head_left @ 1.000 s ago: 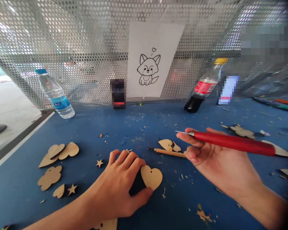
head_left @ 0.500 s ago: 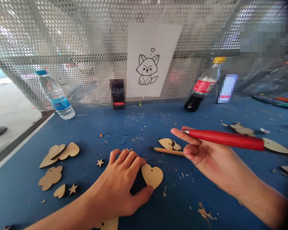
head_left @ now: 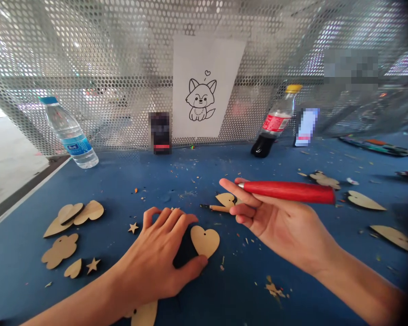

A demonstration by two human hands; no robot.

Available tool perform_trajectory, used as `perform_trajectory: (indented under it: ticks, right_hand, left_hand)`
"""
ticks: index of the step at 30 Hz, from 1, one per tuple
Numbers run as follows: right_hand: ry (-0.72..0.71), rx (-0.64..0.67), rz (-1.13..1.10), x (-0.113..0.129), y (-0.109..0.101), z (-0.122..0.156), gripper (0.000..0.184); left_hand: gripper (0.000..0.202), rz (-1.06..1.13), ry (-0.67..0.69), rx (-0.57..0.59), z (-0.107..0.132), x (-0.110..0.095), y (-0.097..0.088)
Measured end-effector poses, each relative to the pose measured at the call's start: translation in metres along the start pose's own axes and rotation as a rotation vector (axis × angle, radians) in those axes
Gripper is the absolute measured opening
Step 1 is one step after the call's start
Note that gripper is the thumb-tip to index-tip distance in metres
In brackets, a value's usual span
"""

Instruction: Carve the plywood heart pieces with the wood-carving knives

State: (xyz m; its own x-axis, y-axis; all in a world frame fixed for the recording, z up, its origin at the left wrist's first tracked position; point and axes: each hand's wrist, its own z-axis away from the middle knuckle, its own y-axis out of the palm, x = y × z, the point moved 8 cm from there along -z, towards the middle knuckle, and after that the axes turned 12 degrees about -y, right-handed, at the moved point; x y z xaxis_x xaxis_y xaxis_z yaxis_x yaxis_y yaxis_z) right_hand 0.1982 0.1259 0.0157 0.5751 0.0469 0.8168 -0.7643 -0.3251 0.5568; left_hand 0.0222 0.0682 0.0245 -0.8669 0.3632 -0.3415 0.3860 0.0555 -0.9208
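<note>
In the head view, the left grip (head_left: 166,253) spreads over the desk (head_left: 115,176) just below the middle of the frame. Its thumb touches the lower edge of a wooden heart (head_left: 206,241), which lies flat to the right of the hand; the bent forefinger comes near the heart's upper left, and how firmly it holds cannot be told. The right grip (head_left: 285,231), palm turned upward right of center, grasps a red tool (head_left: 289,192) lying across the fingers, its thin metal end toward the left. The tool is raised above the desk, well apart from the heart.

Behind the right fingers, a wooden stick (head_left: 217,208) and a smaller heart (head_left: 225,199) show in part. The blue desk is strewn with chips; at lower left lie stacked wooden pieces (head_left: 63,219), a flower-shaped piece (head_left: 60,251) and a star (head_left: 93,266).

Across the top runs a perforated metal panel (head_left: 122,59), a fox drawing (head_left: 206,86) on white paper against it. A water bottle (head_left: 71,140) leans at left, a dark cola bottle (head_left: 274,122) at right. Pale floor (head_left: 13,154) shows at the left edge.
</note>
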Motion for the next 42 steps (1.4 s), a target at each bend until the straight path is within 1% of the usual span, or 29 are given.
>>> perform_trajectory:
  ticks: [2,3,5,8,11,15,16,18,21,23,25,28,31,34,37,42]
  right_hand:
    - [0.011,0.023,0.018,-0.002,0.002,0.001,0.019]
    - [0.014,0.035,0.035,-0.003,0.003,0.002,0.019]
    - [0.009,0.051,0.072,-0.005,0.004,0.003,0.020]
    - [-0.019,0.083,0.140,-0.007,0.006,0.003,0.023]
    - [-0.040,0.116,0.231,-0.010,0.006,0.002,0.029]
    - [-0.022,0.071,0.295,-0.012,-0.002,0.005,0.014]
    - [-0.030,0.069,0.310,-0.012,-0.003,0.005,0.012]
    - [-0.072,0.089,0.354,-0.008,-0.002,0.006,0.015]
    - [-0.136,0.146,0.387,-0.002,0.005,0.007,0.016]
    - [-0.140,0.175,0.402,-0.002,0.007,0.008,0.015]
    - [-0.119,0.190,0.452,-0.004,0.007,0.009,0.020]
    - [-0.083,0.212,0.537,-0.008,0.007,0.010,0.030]
    - [-0.065,0.239,0.583,-0.011,0.009,0.012,0.029]
    - [-0.047,0.240,0.615,-0.013,0.010,0.013,0.026]
    - [-0.062,0.253,0.647,-0.013,0.010,0.012,0.028]
    - [-0.077,0.233,0.627,-0.011,0.009,0.010,0.028]
  left_hand:
    - [0.043,0.009,0.029,-0.029,0.003,-0.003,-0.004]
    - [0.040,0.013,0.049,-0.046,0.004,-0.004,-0.006]
    - [0.028,0.023,0.074,-0.071,0.006,-0.007,-0.009]
    - [0.018,0.034,0.084,-0.064,0.006,-0.007,-0.009]
    - [0.019,0.031,0.106,-0.029,0.006,-0.008,-0.007]
    - [0.021,0.022,0.125,-0.008,0.006,-0.009,-0.006]
    - [0.022,0.018,0.122,-0.003,0.006,-0.008,-0.005]
    - [0.029,0.016,0.111,-0.002,0.006,-0.007,-0.005]
    - [0.033,0.013,0.100,-0.046,0.007,-0.005,-0.008]
    - [0.031,0.013,0.100,-0.094,0.008,-0.005,-0.012]
    - [0.026,0.033,0.113,-0.114,0.010,-0.007,-0.015]
    - [0.018,0.087,0.170,-0.099,0.012,-0.012,-0.018]
    - [0.021,0.109,0.211,-0.080,0.013,-0.016,-0.018]
    - [0.024,0.088,0.216,-0.045,0.012,-0.017,-0.015]
    - [0.024,0.088,0.213,-0.018,0.012,-0.017,-0.013]
    - [0.018,0.094,0.194,0.035,0.009,-0.013,-0.005]
